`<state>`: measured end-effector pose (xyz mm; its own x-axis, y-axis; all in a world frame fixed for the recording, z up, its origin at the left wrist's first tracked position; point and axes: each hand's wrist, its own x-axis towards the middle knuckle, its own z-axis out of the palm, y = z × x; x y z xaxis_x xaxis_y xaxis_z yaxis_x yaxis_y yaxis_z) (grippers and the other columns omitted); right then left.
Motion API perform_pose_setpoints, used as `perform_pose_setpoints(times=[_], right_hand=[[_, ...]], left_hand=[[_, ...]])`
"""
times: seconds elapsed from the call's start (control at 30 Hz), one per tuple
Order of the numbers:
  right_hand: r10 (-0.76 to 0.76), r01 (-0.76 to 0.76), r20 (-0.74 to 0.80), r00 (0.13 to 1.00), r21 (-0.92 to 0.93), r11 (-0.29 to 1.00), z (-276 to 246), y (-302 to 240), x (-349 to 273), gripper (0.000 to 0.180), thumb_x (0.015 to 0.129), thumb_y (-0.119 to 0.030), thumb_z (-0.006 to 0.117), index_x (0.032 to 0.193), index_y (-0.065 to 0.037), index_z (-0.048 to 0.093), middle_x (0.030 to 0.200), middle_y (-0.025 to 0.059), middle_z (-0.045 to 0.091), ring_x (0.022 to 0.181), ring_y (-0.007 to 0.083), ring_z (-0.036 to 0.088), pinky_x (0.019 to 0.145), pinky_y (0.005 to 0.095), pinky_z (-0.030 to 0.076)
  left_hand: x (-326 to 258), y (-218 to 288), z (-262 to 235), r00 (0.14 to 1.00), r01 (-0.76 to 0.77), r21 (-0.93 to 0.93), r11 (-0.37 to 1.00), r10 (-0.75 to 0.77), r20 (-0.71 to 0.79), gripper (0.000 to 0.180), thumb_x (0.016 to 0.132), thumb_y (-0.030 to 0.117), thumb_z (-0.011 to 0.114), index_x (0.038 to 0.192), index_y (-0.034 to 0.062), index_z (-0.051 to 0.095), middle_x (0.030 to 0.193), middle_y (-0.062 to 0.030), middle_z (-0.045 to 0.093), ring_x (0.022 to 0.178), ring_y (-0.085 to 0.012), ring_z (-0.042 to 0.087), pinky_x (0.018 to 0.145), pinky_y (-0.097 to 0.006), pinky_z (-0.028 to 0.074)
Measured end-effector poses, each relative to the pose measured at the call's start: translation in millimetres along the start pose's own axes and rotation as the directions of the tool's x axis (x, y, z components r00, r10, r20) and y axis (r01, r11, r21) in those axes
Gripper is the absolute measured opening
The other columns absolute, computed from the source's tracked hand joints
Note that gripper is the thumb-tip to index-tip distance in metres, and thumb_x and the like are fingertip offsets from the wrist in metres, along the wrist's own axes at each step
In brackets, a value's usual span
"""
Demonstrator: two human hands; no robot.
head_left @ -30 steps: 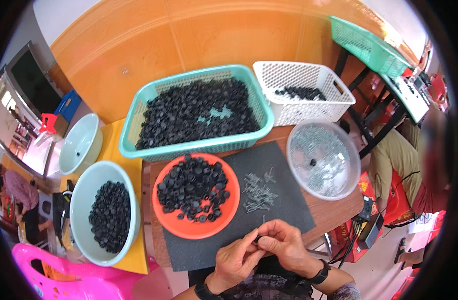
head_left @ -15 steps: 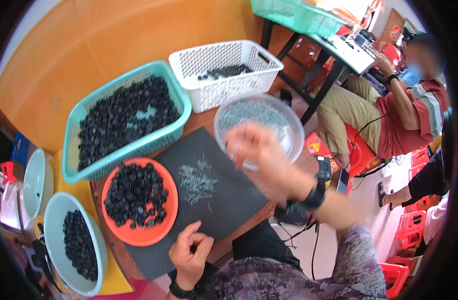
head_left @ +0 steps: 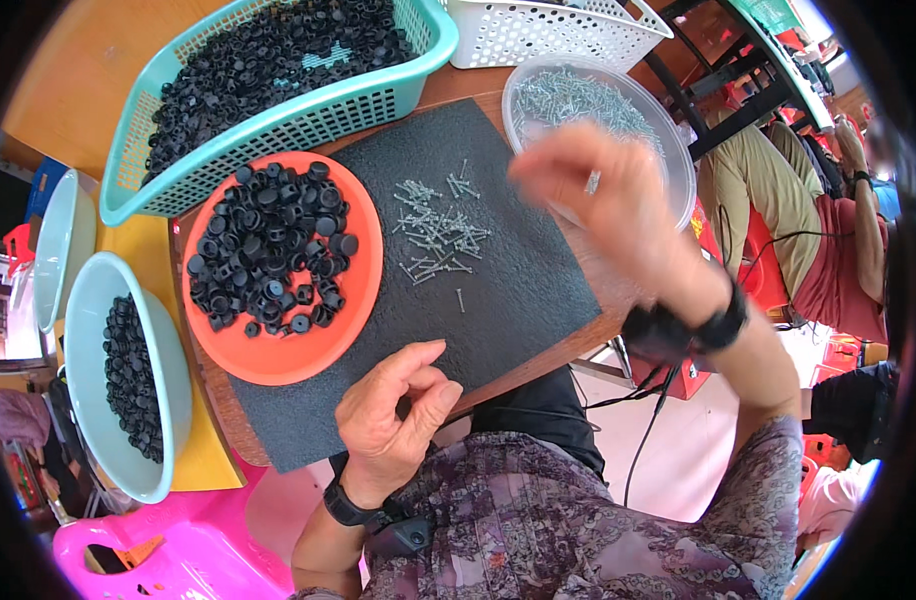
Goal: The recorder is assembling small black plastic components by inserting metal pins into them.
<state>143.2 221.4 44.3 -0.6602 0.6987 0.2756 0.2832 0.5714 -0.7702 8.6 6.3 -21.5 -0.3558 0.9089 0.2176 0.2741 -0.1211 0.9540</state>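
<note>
My left hand (head_left: 393,410) rests half-curled on the near edge of a black textured mat (head_left: 523,285), thumb close to the fingers. A dark spot shows between them; I cannot tell if it is a part. My right hand (head_left: 603,195) is blurred in the air over the near rim of a clear bowl (head_left: 673,135) that holds small silver screws (head_left: 568,95). Whether it holds anything is hidden by the blur. A loose pile of screws (head_left: 438,230) lies on the mat. To its left is an orange plate (head_left: 353,330) heaped with round black plastic caps (head_left: 273,250).
A teal basket (head_left: 278,135) full of black caps stands behind the plate, a white basket (head_left: 538,40) beside it. Two pale blue bowls (head_left: 173,400) (head_left: 63,240) sit at left, the nearer holding black caps. A pink stool (head_left: 158,550) is below. Another person (head_left: 828,240) sits at right.
The view has tilted down and closer. My right hand has pulled back from the middle of the clear bowl toward its near rim. My left hand has stayed on the mat's near edge.
</note>
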Motion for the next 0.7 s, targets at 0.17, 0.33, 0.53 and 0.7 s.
perform_pose_setpoints(times=[0.17,0.33,0.53,0.7], right_hand=[[-0.24,0.259,0.112,0.964,-0.207,0.943,41,-2,-59,0.016,0.066,-0.007,0.074,0.073,-0.003,0.06,0.069,0.0087,0.054,0.067,0.027,0.051,0.058,0.0362,0.042],[-0.316,0.334,0.11,0.942,-0.36,0.871,67,-6,-60,0.02,0.064,-0.009,0.071,0.067,-0.003,0.052,0.067,0.0112,0.048,0.068,0.0286,0.049,0.058,0.0378,0.042],[-0.359,0.39,0.153,0.921,-0.349,0.852,67,-4,-59,0.019,0.063,-0.003,0.067,0.066,-0.005,0.048,0.065,0.0101,0.046,0.065,0.0279,0.049,0.055,0.0383,0.041],[-0.437,0.46,0.174,0.882,-0.124,0.879,64,-29,-72,0.02,0.061,0.003,0.065,0.069,-0.002,0.048,0.064,0.0091,0.042,0.059,0.026,0.045,0.051,0.0367,0.039]], left_hand=[[2,1,4,0.999,-0.038,0.019,0.999,0.037,0.02,0.027,0.08,0.004,0.071,0.103,-0.0034,0.06,0.072,-0.0029,0.06,0.064,-0.0069,0.054,0.059,-0.021,0.044],[1,5,8,1.0,0.001,-0.012,1.0,-0.002,-0.025,0.023,0.078,0.004,0.072,0.098,-0.0027,0.062,0.073,-0.0033,0.062,0.064,-0.007,0.055,0.057,-0.021,0.044],[-1,9,4,0.997,-0.065,0.098,0.993,0.069,-0.043,0.02,0.079,0.003,0.07,0.097,-0.002,0.063,0.073,-0.0058,0.06,0.062,-0.0108,0.057,0.057,-0.022,0.044],[10,18,-1,0.989,0.021,0.107,0.994,-0.004,-0.149,0.015,0.081,0.003,0.067,0.094,-0.0018,0.063,0.072,-0.0077,0.058,0.059,-0.0169,0.055,0.053,-0.028,0.043]])
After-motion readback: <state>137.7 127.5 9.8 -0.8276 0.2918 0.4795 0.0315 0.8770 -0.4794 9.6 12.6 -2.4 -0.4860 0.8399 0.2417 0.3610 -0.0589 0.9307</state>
